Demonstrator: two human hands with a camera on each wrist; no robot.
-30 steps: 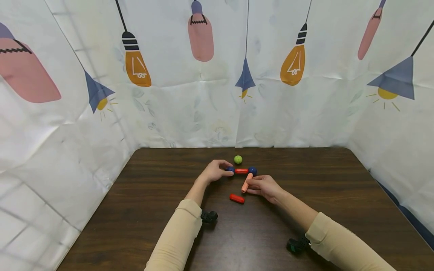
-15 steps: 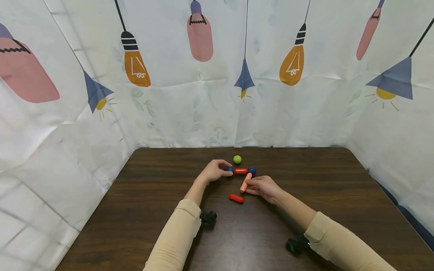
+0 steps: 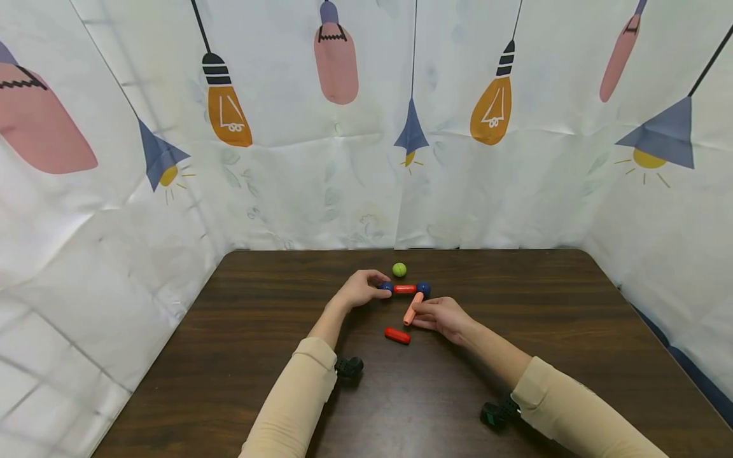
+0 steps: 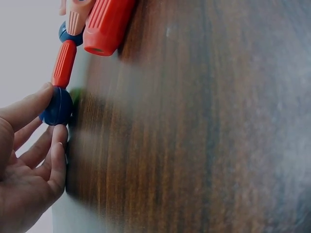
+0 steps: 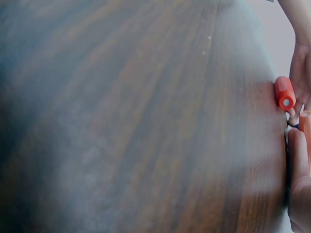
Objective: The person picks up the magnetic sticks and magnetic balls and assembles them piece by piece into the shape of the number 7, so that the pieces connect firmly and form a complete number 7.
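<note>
My left hand (image 3: 359, 289) pinches a blue ball (image 4: 58, 106) between thumb and fingertips, low over the tabletop. A ribbed red rod (image 4: 64, 64) runs from that ball to a second blue ball (image 3: 423, 289), forming a dumbbell shape. In my right hand (image 3: 443, 315), thumb and fingers pinch a peach-orange rod (image 3: 413, 309). This rod slants, its far end right at the second ball. Nearer to me, a loose red rod (image 3: 397, 335) lies between the two hands; its end face shows a round silvery spot (image 5: 286, 102) in the right wrist view.
A small green ball (image 3: 399, 270) sits just behind the dumbbell shape. Everything rests on a dark wood-grain table (image 3: 263, 318). A white curtain (image 3: 355, 191) printed with lamps and bulbs hangs along its back and sides. Each wrist carries a black camera (image 3: 349, 366).
</note>
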